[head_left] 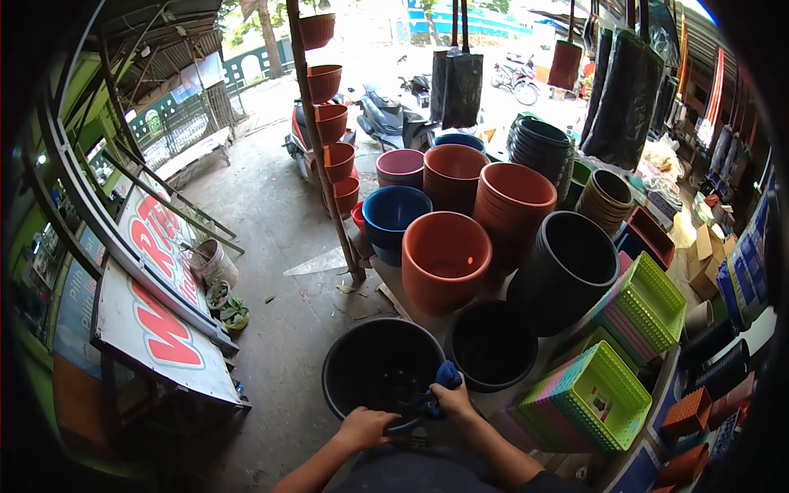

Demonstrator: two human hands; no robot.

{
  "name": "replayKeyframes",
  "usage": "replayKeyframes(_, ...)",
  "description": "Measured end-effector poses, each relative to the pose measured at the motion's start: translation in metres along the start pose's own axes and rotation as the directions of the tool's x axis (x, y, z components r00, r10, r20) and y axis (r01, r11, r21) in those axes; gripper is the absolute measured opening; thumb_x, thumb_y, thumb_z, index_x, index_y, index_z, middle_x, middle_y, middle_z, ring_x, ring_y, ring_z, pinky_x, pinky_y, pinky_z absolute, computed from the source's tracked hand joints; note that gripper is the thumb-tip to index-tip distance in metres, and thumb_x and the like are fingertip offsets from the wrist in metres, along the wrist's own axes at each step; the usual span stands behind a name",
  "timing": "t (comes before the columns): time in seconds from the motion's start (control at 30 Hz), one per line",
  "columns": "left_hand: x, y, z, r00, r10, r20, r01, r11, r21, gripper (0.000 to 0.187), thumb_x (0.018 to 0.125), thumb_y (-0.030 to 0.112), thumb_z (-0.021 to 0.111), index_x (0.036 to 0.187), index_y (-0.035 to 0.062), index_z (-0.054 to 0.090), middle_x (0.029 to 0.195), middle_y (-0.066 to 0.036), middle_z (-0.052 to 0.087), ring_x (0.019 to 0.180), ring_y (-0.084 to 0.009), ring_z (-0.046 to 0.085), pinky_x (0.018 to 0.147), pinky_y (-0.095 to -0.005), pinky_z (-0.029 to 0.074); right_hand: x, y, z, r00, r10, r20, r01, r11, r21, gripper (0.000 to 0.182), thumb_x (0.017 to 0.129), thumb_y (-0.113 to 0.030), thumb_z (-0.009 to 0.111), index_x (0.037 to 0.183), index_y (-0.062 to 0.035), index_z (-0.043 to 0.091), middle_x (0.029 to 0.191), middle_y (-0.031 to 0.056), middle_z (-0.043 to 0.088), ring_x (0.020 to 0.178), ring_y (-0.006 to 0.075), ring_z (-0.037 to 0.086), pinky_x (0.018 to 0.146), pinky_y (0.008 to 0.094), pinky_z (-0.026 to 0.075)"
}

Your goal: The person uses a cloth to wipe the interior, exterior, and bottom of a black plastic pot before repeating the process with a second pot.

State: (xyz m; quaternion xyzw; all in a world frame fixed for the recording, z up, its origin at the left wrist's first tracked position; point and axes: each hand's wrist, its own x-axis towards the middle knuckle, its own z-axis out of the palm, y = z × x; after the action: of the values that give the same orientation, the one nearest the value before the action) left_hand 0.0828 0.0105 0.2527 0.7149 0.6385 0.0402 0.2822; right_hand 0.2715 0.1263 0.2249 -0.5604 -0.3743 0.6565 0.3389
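Observation:
A large round black plastic pot (362, 370) stands tilted close in front of my body, its wide mouth facing up. My left hand (367, 429) grips its near rim, with the fingers over the edge. My right hand (452, 399) is closed on a blue cloth (448, 375) at the pot's right rim. Part of the cloth hangs inside the rim, where dark shadow hides its lower end. Small light specks show on the pot's inner bottom. Just to the right sits another black pot (493, 345), apart from my hands.
Stacked terracotta-coloured pots (446, 259), a tall black pot stack (563, 263) and blue pots (396, 209) stand ahead. Green baskets (612, 398) are at right. A wooden post (316, 140) carries hanging pots. A white signboard (156, 320) leans at left beside the concrete floor (271, 329).

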Motion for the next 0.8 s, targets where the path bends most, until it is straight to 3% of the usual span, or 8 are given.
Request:
replayKeyframes(0.17, 0.014, -0.022, 0.027, 0.991, 0.027, -0.135, -0.041, 0.994, -0.102, 0.038, 0.080, 0.027, 0.068, 0.116, 0.0177, 0.066, 0.108, -0.011, 0.069, 0.092, -0.0311, 0.067, 0.078, -0.0417, 0.055, 0.041, 0.009, 0.000, 0.995, -0.084, 0.045, 0.086, 0.995, -0.053, 0.041, 0.080, -0.009, 0.071, 0.115, 0.0016, 0.054, 0.107, 0.0089, 0.058, 0.093, 0.0170, 0.059, 0.082, 0.0340, 0.052)
replayKeyframes(0.27, 0.022, -0.027, 0.032, 0.974, -0.113, -0.196, 0.061, 0.965, -0.256, 0.036, 0.082, 0.028, 0.069, 0.113, 0.0110, 0.066, 0.106, -0.014, 0.069, 0.090, -0.0267, 0.069, 0.080, -0.0391, 0.054, 0.041, -0.011, -0.005, 0.987, -0.057, 0.153, 0.063, 0.997, -0.033, 0.056, 0.084, -0.015, 0.067, 0.132, 0.0021, 0.045, 0.123, 0.0139, 0.057, 0.107, 0.0208, 0.058, 0.092, 0.0355, 0.047)
replayKeyframes(0.33, 0.028, -0.027, 0.029, 0.880, -0.278, -0.385, -0.026, 0.780, -0.625, 0.035, 0.087, 0.027, 0.068, 0.111, 0.0022, 0.064, 0.096, -0.017, 0.071, 0.089, -0.0282, 0.070, 0.081, -0.0362, 0.053, 0.016, -0.031, -0.003, 0.787, -0.599, 0.148, 0.614, 0.783, -0.099, 0.065, 0.084, -0.016, 0.067, 0.140, 0.0035, 0.041, 0.134, 0.0199, 0.053, 0.118, 0.0267, 0.057, 0.098, 0.0366, 0.043)
replayKeyframes(0.43, 0.030, -0.018, 0.005, 0.791, -0.451, -0.414, -0.088, 0.586, -0.806, 0.049, 0.090, 0.039, 0.068, 0.113, -0.0033, 0.060, 0.097, -0.014, 0.070, 0.088, -0.0207, 0.067, 0.081, -0.0322, 0.051, -0.011, -0.047, -0.003, 0.551, -0.744, 0.379, 0.821, 0.402, -0.405, 0.071, 0.084, -0.022, 0.064, 0.145, -0.0018, 0.036, 0.146, 0.0198, 0.042, 0.134, 0.0308, 0.043, 0.109, 0.0408, 0.034)
replayKeyframes(0.47, 0.032, -0.021, 0.006, 0.792, -0.447, -0.415, -0.093, 0.585, -0.806, 0.049, 0.090, 0.039, 0.068, 0.113, -0.0033, 0.060, 0.097, -0.014, 0.070, 0.088, -0.0207, 0.067, 0.081, -0.0322, 0.051, -0.019, -0.046, -0.002, 0.550, -0.745, 0.378, 0.821, 0.398, -0.409, 0.071, 0.084, -0.022, 0.064, 0.145, -0.0018, 0.036, 0.146, 0.0198, 0.042, 0.134, 0.0308, 0.043, 0.109, 0.0408, 0.034)
replayKeyframes(0.57, 0.035, -0.025, 0.005, 0.845, -0.345, -0.408, -0.411, 0.067, -0.909, 0.065, 0.086, 0.049, 0.068, 0.122, -0.0026, 0.053, 0.105, -0.007, 0.064, 0.093, -0.0151, 0.061, 0.083, -0.0303, 0.051, -0.040, -0.026, 0.011, 0.424, -0.562, 0.710, 0.845, -0.037, -0.534, 0.076, 0.082, -0.034, 0.061, 0.148, -0.0078, 0.036, 0.155, 0.0144, 0.031, 0.145, 0.0286, 0.026, 0.117, 0.0449, 0.019)
replayKeyframes(0.63, 0.033, -0.004, -0.002, 0.815, -0.397, -0.422, -0.400, 0.141, -0.905, 0.063, 0.086, 0.048, 0.069, 0.121, -0.0024, 0.054, 0.105, -0.007, 0.064, 0.093, -0.0146, 0.061, 0.083, -0.0299, 0.051, -0.051, -0.002, 0.020, 0.299, -0.340, 0.891, 0.741, -0.505, -0.442, 0.078, 0.079, -0.044, 0.058, 0.148, -0.0134, 0.037, 0.158, 0.0070, 0.027, 0.148, 0.0232, 0.018, 0.119, 0.0464, 0.009)
replayKeyframes(0.8, 0.023, 0.012, -0.019, 0.805, -0.426, -0.412, -0.360, 0.201, -0.911, 0.058, 0.085, 0.044, 0.073, 0.116, -0.0016, 0.057, 0.103, -0.006, 0.065, 0.092, -0.0137, 0.061, 0.083, -0.0293, 0.051, -0.034, -0.019, 0.021, 0.174, -0.397, 0.901, 0.871, -0.365, -0.329, 0.068, 0.083, -0.037, 0.054, 0.147, -0.0158, 0.039, 0.157, 0.0051, 0.028, 0.148, 0.0206, 0.020, 0.118, 0.0462, 0.012)
